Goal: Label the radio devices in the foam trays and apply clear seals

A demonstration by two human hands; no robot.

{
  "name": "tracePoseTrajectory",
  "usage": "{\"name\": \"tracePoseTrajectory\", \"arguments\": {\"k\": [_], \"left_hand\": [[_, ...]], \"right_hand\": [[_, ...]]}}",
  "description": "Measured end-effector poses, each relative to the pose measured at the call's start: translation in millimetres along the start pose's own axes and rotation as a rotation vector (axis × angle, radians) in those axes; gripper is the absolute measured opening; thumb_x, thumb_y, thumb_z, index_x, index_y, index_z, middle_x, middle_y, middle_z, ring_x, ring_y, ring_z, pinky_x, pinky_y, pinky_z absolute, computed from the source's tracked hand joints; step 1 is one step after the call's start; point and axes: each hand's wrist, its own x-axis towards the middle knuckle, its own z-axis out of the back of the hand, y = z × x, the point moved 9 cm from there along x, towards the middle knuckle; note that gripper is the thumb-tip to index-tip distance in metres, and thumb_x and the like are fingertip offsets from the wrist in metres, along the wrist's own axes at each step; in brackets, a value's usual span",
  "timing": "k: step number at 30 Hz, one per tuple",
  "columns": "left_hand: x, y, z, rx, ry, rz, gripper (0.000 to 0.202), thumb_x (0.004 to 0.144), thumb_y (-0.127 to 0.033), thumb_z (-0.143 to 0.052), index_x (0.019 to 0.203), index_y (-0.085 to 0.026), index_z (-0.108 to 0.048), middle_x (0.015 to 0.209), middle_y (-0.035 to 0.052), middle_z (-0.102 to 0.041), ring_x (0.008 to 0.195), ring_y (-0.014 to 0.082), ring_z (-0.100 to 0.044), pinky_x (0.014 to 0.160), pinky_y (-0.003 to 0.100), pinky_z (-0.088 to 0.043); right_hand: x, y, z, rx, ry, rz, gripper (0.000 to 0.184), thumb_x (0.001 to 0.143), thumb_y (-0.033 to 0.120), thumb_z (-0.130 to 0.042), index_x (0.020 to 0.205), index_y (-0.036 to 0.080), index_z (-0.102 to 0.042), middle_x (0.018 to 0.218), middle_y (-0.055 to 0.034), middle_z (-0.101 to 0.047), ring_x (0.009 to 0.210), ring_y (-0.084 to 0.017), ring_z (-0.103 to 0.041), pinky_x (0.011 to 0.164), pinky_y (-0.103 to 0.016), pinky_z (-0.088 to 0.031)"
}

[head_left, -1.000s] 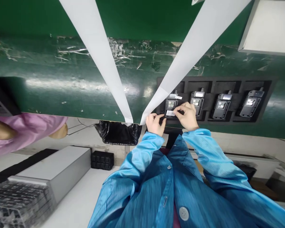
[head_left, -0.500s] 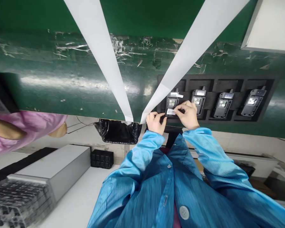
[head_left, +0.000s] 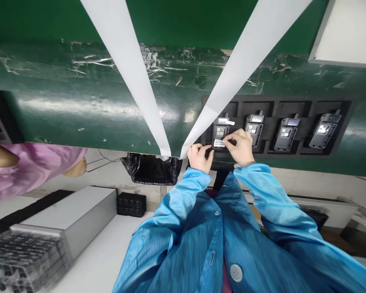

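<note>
Four compartments of a black foam tray each hold a black handset with a stubby antenna, its back facing up and its inner label showing. On the leftmost handset, a white printed label lies across the lower end. My right hand pinches that label's right end between thumb and forefinger. My left hand is at the handset's lower left edge, thumb and forefinger apart, fingertips seeming to touch it. A small white strip sticks out sideways near the handset's top.
Two long white strips run down across the green table. A black-lined bin stands below the table edge. At the left, another person's pink sleeve reaches in. A white box sits at the upper right.
Both hands stay nearly in place at the leftmost handset, the right still pinching the label. The other person's arm at the left has shifted slightly.
</note>
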Motion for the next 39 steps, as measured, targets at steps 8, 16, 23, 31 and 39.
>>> {"name": "tracePoseTrajectory", "arguments": {"k": [8,16,23,31,39], "left_hand": [[-4.3,-1.1,2.0,0.044,0.026,0.007,0.025,0.086,-0.035,-0.063,0.106,-0.024,-0.071,0.102,0.0077,-0.055,0.098,0.0217,-0.051,0.088,0.035,-0.041],[-10.7,-30.8,-8.1,0.254,0.173,-0.154,0.044,0.088,-0.036,-0.058,0.131,-0.032,-0.058,0.117,0.0097,-0.055,0.101,0.0257,-0.050,0.085,0.040,-0.040],[-13.6,-43.4,-22.3,0.385,0.285,-0.182,0.057,0.086,-0.035,-0.060,0.142,-0.031,-0.048,0.140,0.0088,-0.050,0.116,0.0313,-0.047,0.090,0.046,-0.041],[-17.3,-55.5,-27.9,0.398,0.367,-0.231,0.063,0.087,-0.032,-0.057,0.147,-0.021,-0.041,0.151,0.0063,-0.043,0.123,0.0298,-0.046,0.096,0.046,-0.041],[-16.6,-60.8,-35.4,0.455,0.412,-0.231,0.069,0.087,-0.030,-0.056,0.151,-0.024,-0.031,0.153,0.0080,-0.039,0.128,0.0309,-0.044,0.100,0.047,-0.040]], "right_hand": [[-0.8,1.6,-0.5,-0.033,-0.005,0.027,0.016,0.083,0.037,-0.064,0.084,0.025,-0.073,0.089,-0.0044,-0.058,0.093,-0.024,-0.048,0.089,-0.041,-0.037],[-9.2,12.0,0.0,-0.120,0.033,0.107,0.021,0.087,0.032,-0.054,0.099,0.023,-0.070,0.099,-0.0079,-0.055,0.099,-0.026,-0.046,0.090,-0.043,-0.039],[-20.9,25.4,2.0,-0.264,0.078,0.170,0.031,0.089,0.028,-0.047,0.114,0.022,-0.064,0.111,-0.0120,-0.051,0.101,-0.029,-0.043,0.083,-0.042,-0.039],[-36.6,15.8,19.3,-0.218,-0.016,0.091,0.053,0.090,0.025,-0.040,0.143,0.019,-0.043,0.120,-0.0144,-0.051,0.107,-0.029,-0.047,0.091,-0.045,-0.042],[-69.5,29.1,2.9,-0.295,0.163,0.257,0.063,0.085,0.010,-0.037,0.147,0.022,-0.040,0.148,-0.0058,-0.046,0.130,-0.030,-0.038,0.107,-0.049,-0.034]]}}
